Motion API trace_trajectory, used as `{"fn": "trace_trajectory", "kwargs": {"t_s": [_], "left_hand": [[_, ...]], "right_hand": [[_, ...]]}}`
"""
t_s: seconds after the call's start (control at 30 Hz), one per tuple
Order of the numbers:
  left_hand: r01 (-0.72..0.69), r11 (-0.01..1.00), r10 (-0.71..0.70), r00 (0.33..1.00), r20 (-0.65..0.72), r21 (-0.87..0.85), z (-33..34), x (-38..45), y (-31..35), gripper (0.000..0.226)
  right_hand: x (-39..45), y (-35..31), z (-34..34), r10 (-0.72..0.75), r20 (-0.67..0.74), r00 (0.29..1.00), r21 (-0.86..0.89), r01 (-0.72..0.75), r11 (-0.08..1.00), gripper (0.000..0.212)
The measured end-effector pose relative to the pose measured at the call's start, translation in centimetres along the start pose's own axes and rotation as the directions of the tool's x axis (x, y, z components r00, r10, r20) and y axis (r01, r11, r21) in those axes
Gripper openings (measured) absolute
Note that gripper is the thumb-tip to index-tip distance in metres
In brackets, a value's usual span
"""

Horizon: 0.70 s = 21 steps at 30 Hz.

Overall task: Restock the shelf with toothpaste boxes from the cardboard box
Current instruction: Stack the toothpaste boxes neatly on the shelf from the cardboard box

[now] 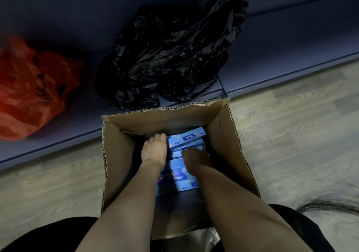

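**Desk:** What's at risk in this one, reading from the left of the frame?

**Photographer:** A red plastic bag (29, 88) lies at middle left on the low blue shelf (291, 44), and a crumpled black plastic bag (171, 57) at upper centre. Both take up shelf room; in my judgement, boxes set down there could snag on them or sit crooked. Lower centre, the cardboard box (233, 135) stands on the wood-look floor (291, 135), touching the shelf edge. It is deep and dim inside, so a blind grab could crush or drop a carton.

**Desk:** And the hands?

**Photographer:** Both forearms plunge in from the bottom edge. The left hand (154, 149) reaches to the far inner wall, its back to the camera, fingers pointing down beside the blue toothpaste boxes (186, 137); whether it grips anything I cannot tell. The right hand (196, 157), in shadow just to its right, rests atop the cartons; its grip is likewise unclear. The hands are close, not touching. All the cartons seen are inside the box, none on the shelf.
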<state>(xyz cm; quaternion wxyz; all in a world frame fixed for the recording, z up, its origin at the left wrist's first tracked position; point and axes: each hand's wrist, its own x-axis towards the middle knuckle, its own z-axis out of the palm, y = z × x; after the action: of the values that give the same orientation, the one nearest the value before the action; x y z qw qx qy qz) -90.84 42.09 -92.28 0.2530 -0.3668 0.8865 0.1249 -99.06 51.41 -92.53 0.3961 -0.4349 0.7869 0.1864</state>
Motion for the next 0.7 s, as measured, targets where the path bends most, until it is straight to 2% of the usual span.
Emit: {"fn": "trace_trajectory", "kwargs": {"t_s": [0.13, 0.2, 0.27, 0.37, 0.53, 0.7], "left_hand": [[-0.014, 0.999, 0.01, 0.997, 0.08, 0.046, -0.7, 0.4, 0.0, 0.042], [-0.015, 0.999, 0.011, 0.994, 0.109, 0.029, -1.4, 0.3, -0.1, 0.036], [-0.012, 0.999, 0.009, 0.995, 0.101, 0.031, -2.6, -0.4, -0.3, 0.031], [-0.045, 0.992, 0.038, 0.998, 0.059, 0.121, -5.1, -2.7, -0.4, 0.034], [-0.062, 0.986, 0.057, 0.998, 0.037, 0.152, -12.8, -8.9, 0.4, 0.036], [-0.05, 0.987, 0.047, 0.999, 0.027, 0.152, -23.9, -16.8, 1.2, 0.048]], "right_hand": [[-0.3, 0.4, -0.1, -0.036, 0.009, 0.999, -0.026, 0.037, 0.999, 0.038], [-0.7, 0.7, -0.7, -0.066, 0.013, 0.998, -0.035, 0.067, 0.997, 0.041], [-1.6, 0.8, -1.8, -0.097, 0.027, 0.995, -0.061, 0.099, 0.993, 0.043], [-4.5, 1.1, -4.3, -0.152, 0.03, 0.988, -0.12, 0.155, 0.981, 0.036], [-13.1, 0.6, -10.0, -0.174, -0.002, 0.985, -0.088, 0.173, 0.981, 0.034], [-23.9, 0.3, -17.2, -0.186, -0.03, 0.982, -0.101, 0.182, 0.978, 0.036]]}}
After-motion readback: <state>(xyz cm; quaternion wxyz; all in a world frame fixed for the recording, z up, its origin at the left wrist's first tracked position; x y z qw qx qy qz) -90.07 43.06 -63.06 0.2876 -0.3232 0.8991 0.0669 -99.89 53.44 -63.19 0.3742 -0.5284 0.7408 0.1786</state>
